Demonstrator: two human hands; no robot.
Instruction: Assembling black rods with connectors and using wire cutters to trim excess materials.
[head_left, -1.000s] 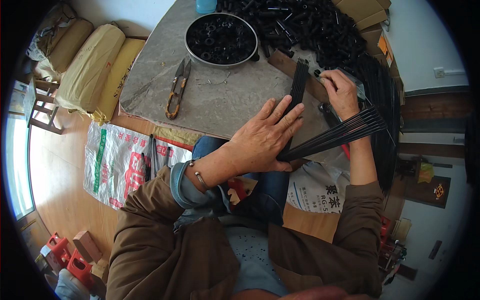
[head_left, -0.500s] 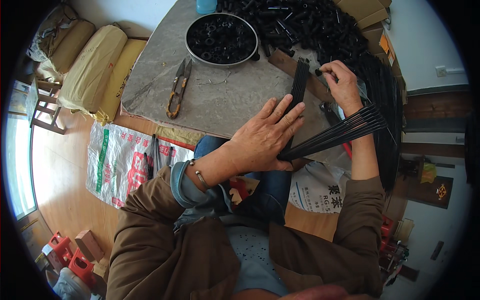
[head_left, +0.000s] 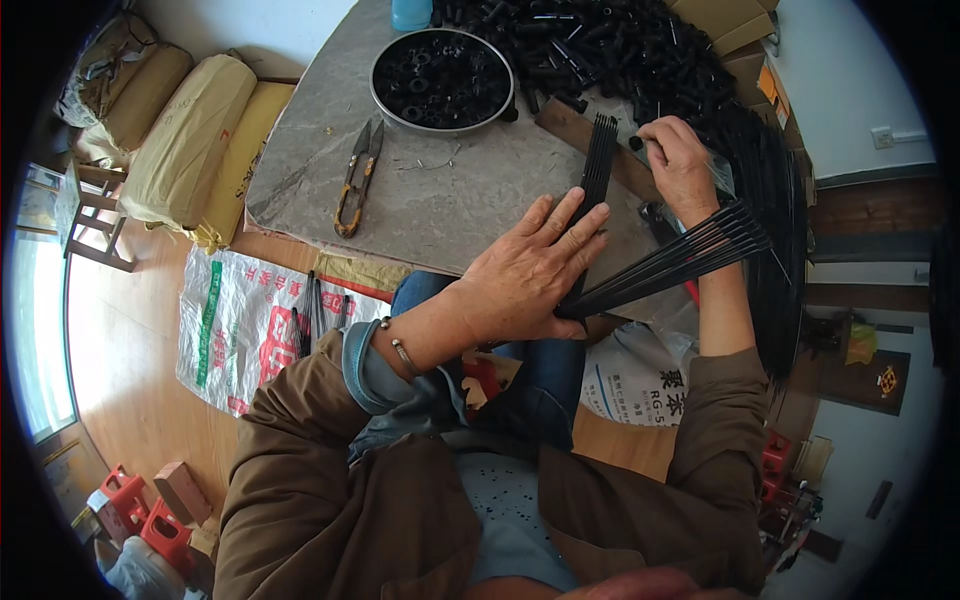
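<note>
Holding slender, fanned black rods [head_left: 668, 264].

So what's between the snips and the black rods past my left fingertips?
In the head view, thin bits lie on the tabletop near the snips; a brown bar's end shows beside the black rods.

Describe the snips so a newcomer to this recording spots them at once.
On the grey tabletop, find the round bowl of black parts. Just to its lower left lie the snips, pointing up the picture. Their patchy orange handles set them apart from the black parts nearby.
</note>
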